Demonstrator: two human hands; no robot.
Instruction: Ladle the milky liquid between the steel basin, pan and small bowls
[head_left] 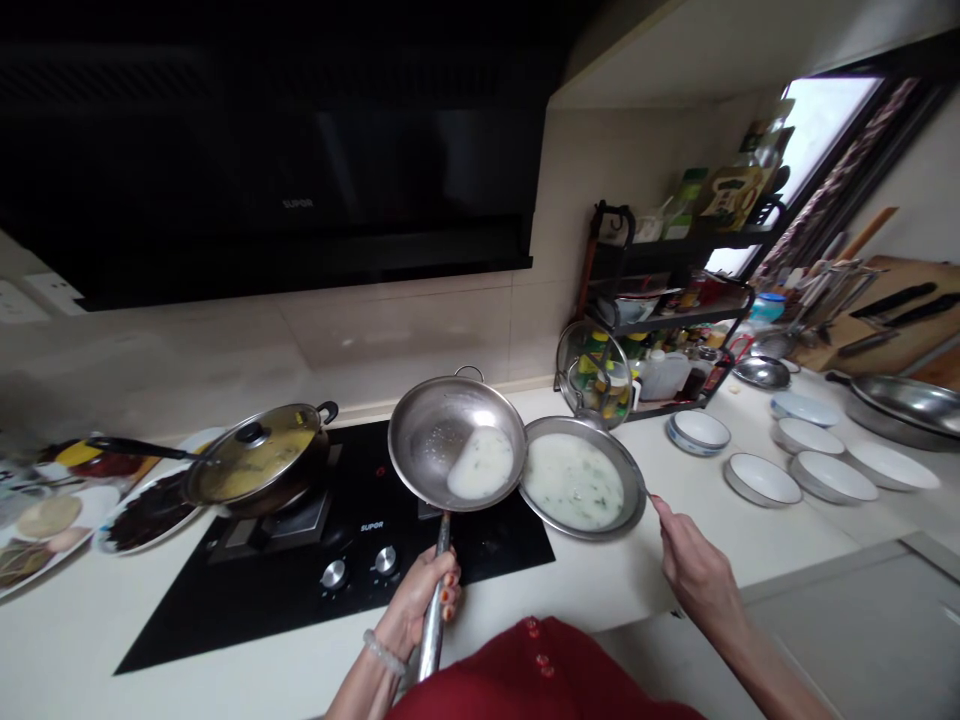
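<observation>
Steel wok [456, 440]: tilted over steel basin [583, 478] of pale soup; left hand [420, 600] clenched around its handle. Right hand [694, 565] pinches the basin rim. Surface [675, 520] beneath.

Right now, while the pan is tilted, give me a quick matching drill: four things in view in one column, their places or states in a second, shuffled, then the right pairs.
Things:
1. steel pan
2. metal dish
3. lidded pan
4. empty white bowls

Places or states:
A. on the counter to the right, near the window
B. on the cooktop's left burner, under a glass lid
C. held by its handle in the left hand, tipped, a little pale liquid left
D. on the counter beside the cooktop, holding pale liquid, the right hand by its rim

Pairs: 1-C, 2-D, 3-B, 4-A
</observation>
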